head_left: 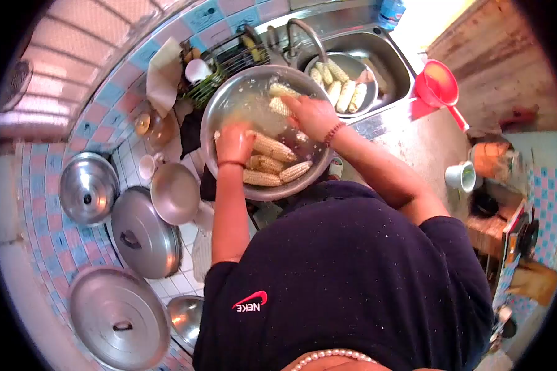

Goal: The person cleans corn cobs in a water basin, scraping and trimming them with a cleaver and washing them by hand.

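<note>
Both hands reach into a wide metal basin (212, 105) of cloudy water, where several corn cobs (297, 171) lie, most of them toward the near side. The right hand (315, 117) has its fingers against a cob (280, 106) at the far side; how firmly they close is unclear. The left hand (234, 145) dips beside the near cobs, its fingers hidden, so I cannot tell whether it grasps one.

A wet cob could slip from the fingers and splash. Leaning on one side might tip the basin, since what supports it is out of sight, and water could slop over the near rim onto the dark shirt (353, 278) close by.

At the far right, the basin's rim comes close to a bowl (353, 65) of cobs in the sink (397, 68), beneath the faucet (306, 26). A pan (173, 195) crowds the left forearm. The right side looks roomier, over the tabletop (408, 133), though a wide swing there could catch the red dipper's (436, 83) jutting handle.
</note>
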Action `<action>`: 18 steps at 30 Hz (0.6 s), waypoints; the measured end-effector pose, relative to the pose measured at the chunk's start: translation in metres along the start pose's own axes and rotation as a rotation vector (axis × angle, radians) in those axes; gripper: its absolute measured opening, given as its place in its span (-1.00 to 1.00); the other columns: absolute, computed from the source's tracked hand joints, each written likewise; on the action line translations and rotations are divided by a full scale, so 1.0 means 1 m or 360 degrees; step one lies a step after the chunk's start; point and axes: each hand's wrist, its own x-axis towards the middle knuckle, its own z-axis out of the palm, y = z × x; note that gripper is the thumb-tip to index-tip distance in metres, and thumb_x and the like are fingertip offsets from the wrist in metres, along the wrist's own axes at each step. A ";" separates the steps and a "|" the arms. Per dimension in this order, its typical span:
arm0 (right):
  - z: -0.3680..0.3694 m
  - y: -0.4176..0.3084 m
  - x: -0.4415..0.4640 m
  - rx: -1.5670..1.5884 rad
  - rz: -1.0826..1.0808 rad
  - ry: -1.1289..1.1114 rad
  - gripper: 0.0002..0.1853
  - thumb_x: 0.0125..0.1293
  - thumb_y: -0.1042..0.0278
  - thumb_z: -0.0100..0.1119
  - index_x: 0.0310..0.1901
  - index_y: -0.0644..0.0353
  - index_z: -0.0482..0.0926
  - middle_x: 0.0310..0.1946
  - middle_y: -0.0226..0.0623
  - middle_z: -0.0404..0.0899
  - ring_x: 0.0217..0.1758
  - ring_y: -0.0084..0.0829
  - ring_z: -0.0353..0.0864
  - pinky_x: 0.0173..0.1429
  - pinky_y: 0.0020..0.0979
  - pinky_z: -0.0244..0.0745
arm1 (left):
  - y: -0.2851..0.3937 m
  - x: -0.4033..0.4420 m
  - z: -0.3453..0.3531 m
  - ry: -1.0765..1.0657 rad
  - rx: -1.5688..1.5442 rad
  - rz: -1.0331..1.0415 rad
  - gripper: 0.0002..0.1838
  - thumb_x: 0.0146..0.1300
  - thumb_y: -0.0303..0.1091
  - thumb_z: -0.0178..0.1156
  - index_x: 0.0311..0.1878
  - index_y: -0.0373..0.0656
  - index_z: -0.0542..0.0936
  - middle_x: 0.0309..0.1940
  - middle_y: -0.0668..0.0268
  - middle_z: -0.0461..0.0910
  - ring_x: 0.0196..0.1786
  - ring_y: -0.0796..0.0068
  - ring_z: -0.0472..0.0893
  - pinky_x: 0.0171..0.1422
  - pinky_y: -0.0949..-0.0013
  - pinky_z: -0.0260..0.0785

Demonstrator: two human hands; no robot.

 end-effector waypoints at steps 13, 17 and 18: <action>0.058 0.305 -0.013 0.0287 0.1475 0.0187 -0.40 0.33 0.10 0.19 0.36 0.02 0.31 0.21 0.07 0.51 0.22 0.02 0.54 0.30 -0.11 0.43 | 0.023 -0.023 0.058 -0.0491 0.0306 0.0011 -0.56 0.02 -0.27 0.34 0.05 0.05 0.60 0.12 0.21 0.49 0.28 0.11 0.39 0.30 0.00 0.25; 0.090 0.322 0.002 -0.0071 0.1349 -0.0144 -0.36 0.31 -0.07 0.18 0.42 -0.36 0.28 0.53 -0.33 0.07 0.42 0.06 0.28 0.35 0.04 0.38 | 0.033 -0.009 0.055 -0.0763 0.0571 -0.0108 -0.60 -0.02 -0.13 0.39 -0.06 0.00 0.69 0.11 0.22 0.53 0.29 0.07 0.38 0.28 -0.04 0.28; 0.093 0.312 0.009 -0.0180 0.1220 -0.0295 -0.33 0.29 -0.16 0.17 0.43 -0.39 0.26 0.54 -0.36 0.06 0.47 0.08 0.17 0.36 0.07 0.34 | 0.033 -0.008 0.056 -0.0706 0.0547 -0.0083 -0.55 -0.05 -0.05 0.40 -0.08 -0.04 0.69 0.13 0.19 0.52 0.28 0.06 0.38 0.30 -0.05 0.26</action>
